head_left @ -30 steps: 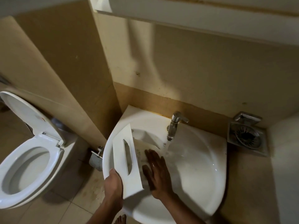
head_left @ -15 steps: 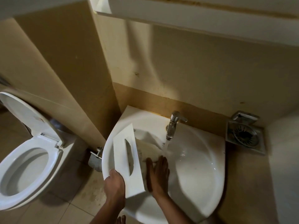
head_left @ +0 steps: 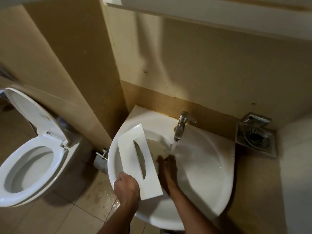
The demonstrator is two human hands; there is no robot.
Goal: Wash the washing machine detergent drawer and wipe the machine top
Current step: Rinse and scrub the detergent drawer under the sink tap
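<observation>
Head view, drawer: the detergent drawer is in the sink, its white front panel tilted up towards the camera and its grimy tray reaching in under the tap.
Water: on, with a stream landing right at the far end of the tray.
Left hand: the left hand has the panel's lower corner, fingers curled round the edge in a firm hold that props the drawer at an angle.
Right hand: the right hand lies flat on the tray just below the stream, fingers straight and close together. It is blurred, so I can't tell more than that.
Progress: I'd call this mid-wash. Brown residue shows on the tray, so the rinse looks unfinished.
Left to do: finish scrubbing, shut off the tap, return the drawer, then wipe the machine top. No washing machine or cloth is in sight here.
Surroundings: a toilet with its lid up stands to the left. A square metal drain grate sits right of the sink.
</observation>
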